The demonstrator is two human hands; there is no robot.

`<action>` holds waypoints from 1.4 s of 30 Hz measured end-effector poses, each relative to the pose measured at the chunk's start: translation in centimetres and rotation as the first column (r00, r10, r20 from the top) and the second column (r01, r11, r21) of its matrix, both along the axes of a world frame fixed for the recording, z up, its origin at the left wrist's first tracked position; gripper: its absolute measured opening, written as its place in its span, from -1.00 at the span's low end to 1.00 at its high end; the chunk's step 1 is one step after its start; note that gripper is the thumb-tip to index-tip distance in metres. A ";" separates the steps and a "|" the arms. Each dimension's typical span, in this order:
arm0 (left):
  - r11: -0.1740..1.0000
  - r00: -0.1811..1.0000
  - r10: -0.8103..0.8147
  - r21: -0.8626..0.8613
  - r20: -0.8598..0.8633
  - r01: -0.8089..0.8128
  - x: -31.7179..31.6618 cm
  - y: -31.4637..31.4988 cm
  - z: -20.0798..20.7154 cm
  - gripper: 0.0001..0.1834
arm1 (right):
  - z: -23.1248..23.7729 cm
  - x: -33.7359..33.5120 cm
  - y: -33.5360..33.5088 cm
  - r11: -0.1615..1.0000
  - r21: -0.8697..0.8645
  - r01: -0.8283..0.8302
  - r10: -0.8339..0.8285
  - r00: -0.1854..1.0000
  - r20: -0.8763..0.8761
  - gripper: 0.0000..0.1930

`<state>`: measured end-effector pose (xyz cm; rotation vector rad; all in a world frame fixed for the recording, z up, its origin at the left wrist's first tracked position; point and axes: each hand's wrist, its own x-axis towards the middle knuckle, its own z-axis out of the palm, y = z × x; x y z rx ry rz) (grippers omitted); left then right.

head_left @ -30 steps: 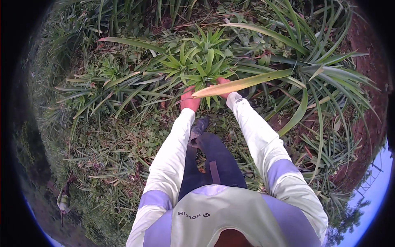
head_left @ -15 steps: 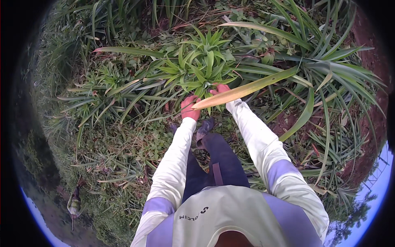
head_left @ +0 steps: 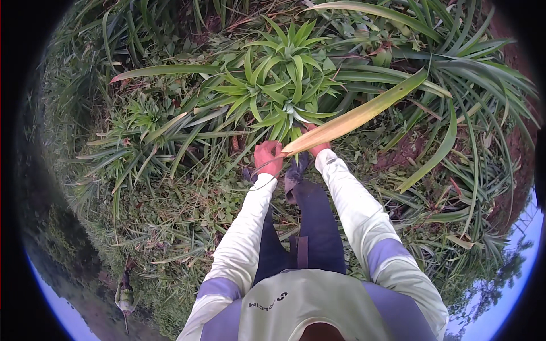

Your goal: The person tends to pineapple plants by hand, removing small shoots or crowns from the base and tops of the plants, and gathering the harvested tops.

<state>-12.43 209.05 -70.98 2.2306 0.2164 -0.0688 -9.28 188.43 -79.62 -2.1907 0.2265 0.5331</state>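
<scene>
A cluster of bright green, spiky pineapple-like crowns [head_left: 278, 94] stands in front of me. Both my hands are low at its near side. My left hand [head_left: 268, 158] is closed, its fingers curled in beside the tip of a long yellowing leaf [head_left: 355, 124]; what it holds, if anything, is hidden. My right hand [head_left: 321, 149] reaches in under that leaf, against the lowest green leaves. Its fingers look bent inward, but the yellow leaf covers most of them, so their hold cannot be made out.
Long arching leaves of a large plant [head_left: 455, 65] spread at the right. A smaller spiky plant [head_left: 139, 122] grows at the left among weeds. My boot [head_left: 293, 182] is just below my hands. Another person [head_left: 124, 296] stands far off at lower left.
The plants sit slightly higher in the view and my hands a little lower and farther right. My right fingers are now more covered by the yellow leaf.
</scene>
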 end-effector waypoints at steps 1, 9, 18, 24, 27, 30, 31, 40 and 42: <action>1.000 1.000 -0.004 -0.010 -0.001 0.004 -0.4 0.2 -0.6 -0.75 | -0.9 -0.6 0.4 0.999 0.035 0.012 -0.013 0.999 0.034 -0.53; 0.999 0.947 -0.025 0.032 -0.319 0.037 -3.3 4.5 -8.8 -0.77 | -6.0 -2.2 6.8 0.990 -0.093 0.106 -0.081 0.967 0.243 -0.60; 0.949 0.912 -0.299 0.007 -0.281 0.314 -4.4 5.6 -9.5 -0.63 | -11.2 -9.8 -1.2 0.938 -0.340 0.065 -0.014 0.988 0.151 -0.72; 0.944 0.879 -0.329 -0.082 -0.346 0.321 -6.5 6.9 -5.9 -0.47 | -1.9 -16.6 -7.4 0.957 -0.281 0.067 -0.152 0.944 -0.294 -0.77; 0.966 0.906 -0.258 -0.108 -0.336 0.235 -6.4 8.1 -4.8 -0.48 | 1.4 -21.0 -9.7 0.849 -0.381 0.367 -0.515 0.739 -0.434 -0.83; 0.952 0.948 -0.198 -0.278 -0.250 0.126 -4.7 5.6 -4.6 -0.51 | 3.7 -29.3 -18.0 0.763 -0.526 0.376 -0.587 0.744 -0.320 -0.79; 0.974 0.965 -0.166 -0.188 -0.202 0.128 -3.0 8.4 -3.2 -0.52 | 5.2 -27.7 -15.4 0.808 -0.418 0.415 -0.574 0.718 -0.395 -0.78; 0.881 0.928 0.200 -0.357 -0.314 -0.311 8.5 12.5 -10.6 -0.35 | 27.4 -30.1 -46.9 0.293 -0.024 0.956 -0.642 0.178 -0.746 -0.89; 0.957 0.898 0.264 0.215 -0.351 -0.197 11.4 15.4 -9.2 -0.27 | 37.1 -25.4 -54.9 0.300 -0.158 0.941 -0.870 0.202 -0.450 -0.86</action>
